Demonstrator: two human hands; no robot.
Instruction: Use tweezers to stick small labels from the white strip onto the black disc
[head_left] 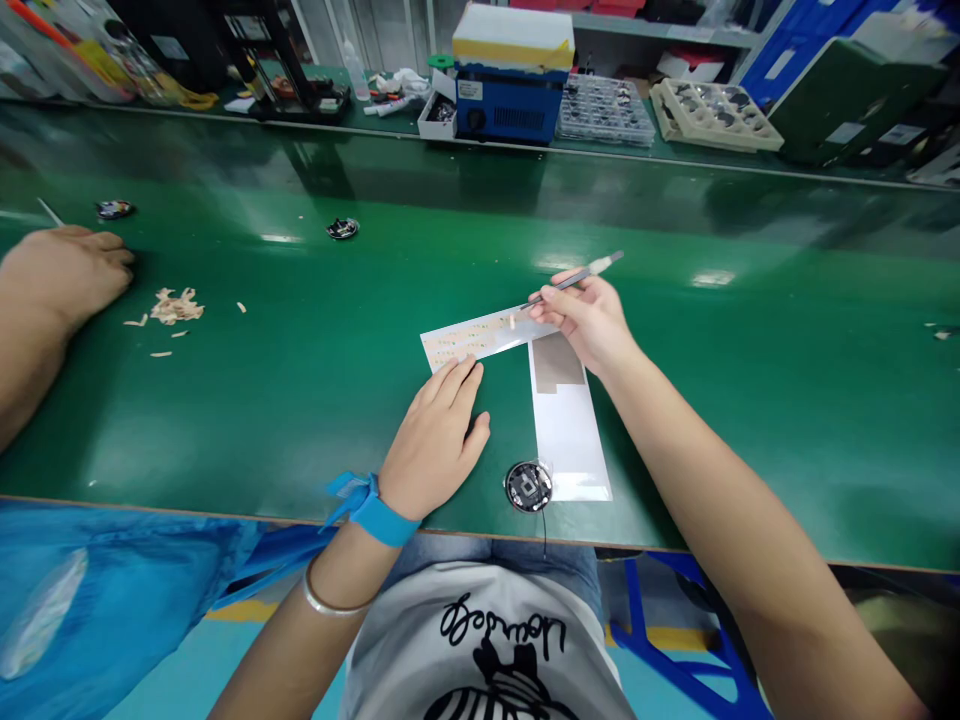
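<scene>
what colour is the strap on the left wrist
Blue: the wrist strap sits just behind the left hand; seen in the head view.

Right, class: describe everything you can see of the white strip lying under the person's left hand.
The white strip is a long, thin, flat sheet, papery or plastic by its look, lying slightly slanted on the green table. Small pale pieces sit in rows along it. The left hand presses its near end with flat fingertips; the right hand holds tweezers whose tip meets the far end. Beside it lies a white sheet.
</scene>
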